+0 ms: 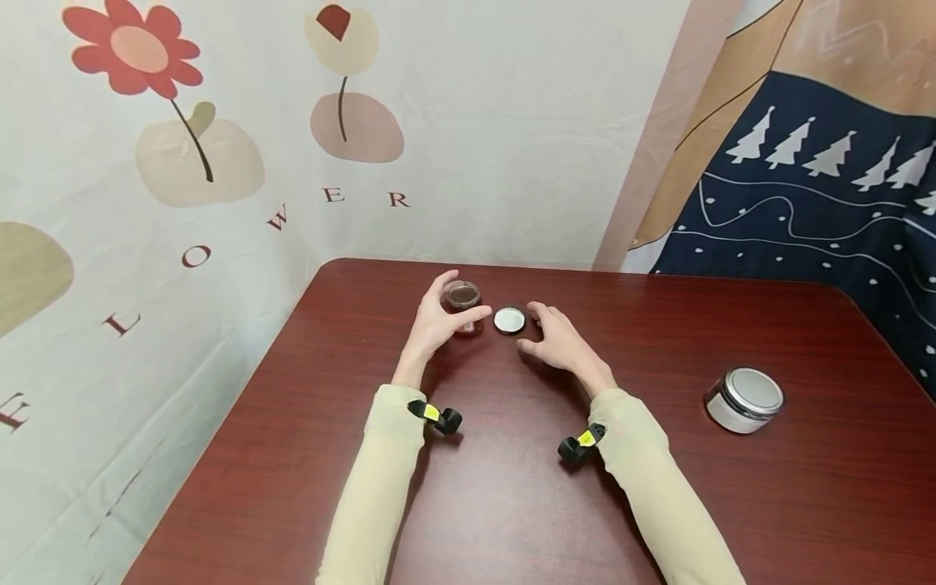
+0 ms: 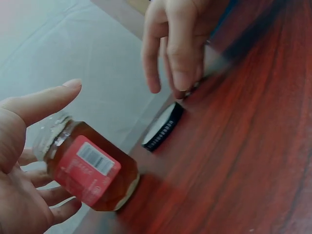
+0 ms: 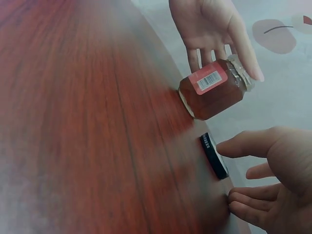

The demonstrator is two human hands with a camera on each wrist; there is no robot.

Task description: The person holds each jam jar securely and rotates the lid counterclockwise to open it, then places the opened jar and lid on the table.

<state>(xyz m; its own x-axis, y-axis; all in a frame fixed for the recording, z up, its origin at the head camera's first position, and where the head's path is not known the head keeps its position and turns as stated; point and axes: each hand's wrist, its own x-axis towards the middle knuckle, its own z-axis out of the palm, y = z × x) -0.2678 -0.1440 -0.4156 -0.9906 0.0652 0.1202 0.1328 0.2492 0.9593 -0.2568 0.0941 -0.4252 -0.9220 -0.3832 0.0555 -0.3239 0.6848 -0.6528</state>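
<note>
A glass jar (image 1: 463, 295) with amber-brown contents and a red barcode label stands lidless near the table's back edge. My left hand (image 1: 430, 327) is spread around its left side. In the left wrist view the thumb stands apart from the jar (image 2: 92, 168), and the fingers are partly behind it. Just right of the jar lies a dark lid (image 1: 509, 320), its white inside facing up. My right hand (image 1: 559, 337) is at the lid's right side, fingers loosely bent and holding nothing. The right wrist view shows its thumb close to the lid (image 3: 213, 157); contact cannot be told.
Farther right on the reddish-brown table (image 1: 512, 504) stands a second jar (image 1: 746, 400) with a silver lid and pale label. A printed curtain (image 1: 497, 179) hangs behind the back edge. Each sleeve cuff carries a small black camera.
</note>
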